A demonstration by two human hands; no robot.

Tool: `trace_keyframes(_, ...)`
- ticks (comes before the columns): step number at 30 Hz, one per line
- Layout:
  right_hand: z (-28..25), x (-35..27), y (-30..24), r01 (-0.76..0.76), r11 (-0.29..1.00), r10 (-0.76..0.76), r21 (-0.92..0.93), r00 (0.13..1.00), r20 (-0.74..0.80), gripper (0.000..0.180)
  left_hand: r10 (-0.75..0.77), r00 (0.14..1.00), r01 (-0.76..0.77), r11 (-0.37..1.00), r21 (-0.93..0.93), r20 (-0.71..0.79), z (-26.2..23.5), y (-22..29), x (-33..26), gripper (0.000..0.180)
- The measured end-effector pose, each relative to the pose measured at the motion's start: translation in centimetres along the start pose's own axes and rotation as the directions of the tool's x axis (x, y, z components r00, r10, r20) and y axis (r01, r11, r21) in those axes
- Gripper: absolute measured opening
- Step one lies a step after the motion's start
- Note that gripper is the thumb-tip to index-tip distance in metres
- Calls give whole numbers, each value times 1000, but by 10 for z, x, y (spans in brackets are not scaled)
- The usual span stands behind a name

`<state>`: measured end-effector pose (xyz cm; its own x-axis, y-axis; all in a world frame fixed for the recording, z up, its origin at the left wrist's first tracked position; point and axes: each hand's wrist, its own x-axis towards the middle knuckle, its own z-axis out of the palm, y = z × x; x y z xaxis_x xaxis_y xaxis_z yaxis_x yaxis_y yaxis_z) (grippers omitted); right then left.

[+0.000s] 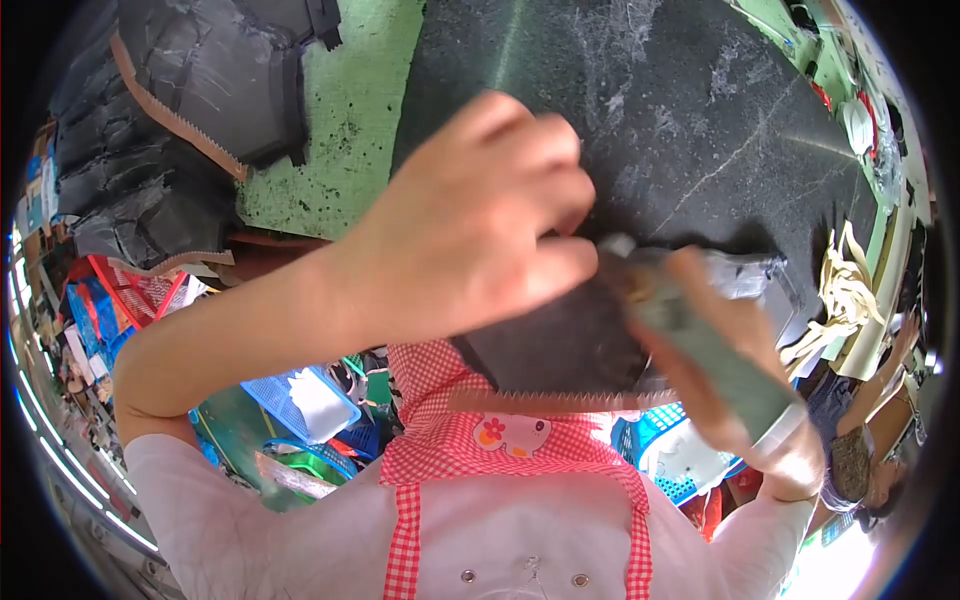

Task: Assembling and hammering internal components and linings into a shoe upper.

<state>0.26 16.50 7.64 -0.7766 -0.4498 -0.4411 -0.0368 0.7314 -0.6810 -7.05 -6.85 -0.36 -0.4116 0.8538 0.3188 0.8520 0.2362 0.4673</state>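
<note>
A black, flexible panel lies at the near edge of the worktop, partly under my hands. Along its near side runs a brown strip with a zigzag edge, hanging over my lap. My left hand is closed with curled fingers above the panel; whatever it may pinch is hidden. My right hand, smeared by motion, wraps round a tool with a thick grey-green handle. The tool's far end is blurred close to my left fingers, so its kind is unclear.
A large black board covers much of the green table. Similar black panels are piled at the far left. Pale strips lie at the right. Blue baskets and a red basket stand below. Another person's arm shows at right.
</note>
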Motion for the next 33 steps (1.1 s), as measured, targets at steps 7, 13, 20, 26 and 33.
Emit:
trace_keyframes(7, 7, 8, 2, 71, 997, -71, -6, 993, -97, 28, 33, 998, -28, 993, 111, -49, -1, -1, -14, 22)
trace_keyframes(13, 10, 11, 3, 95, 995, -94, 4, 989, -112, 24, -144, 988, 141, 988, -58, -54, -4, 0, -26, 22)
trace_keyframes(20, 19, 12, 5, 81, 995, -77, 55, 994, -83, 18, -249, 960, 251, 968, 5, -126, -5, 6, -30, 26)
trace_keyframes(26, 30, 14, 0, 60, 998, -57, 35, 995, -79, 8, -250, 948, 272, 958, 94, -196, -4, 16, -37, 28)
trace_keyframes(33, 21, 14, -1, 14, 992, -6, 127, 998, -58, 10, -406, 900, 393, 913, -110, -156, 7, 23, -47, 24)
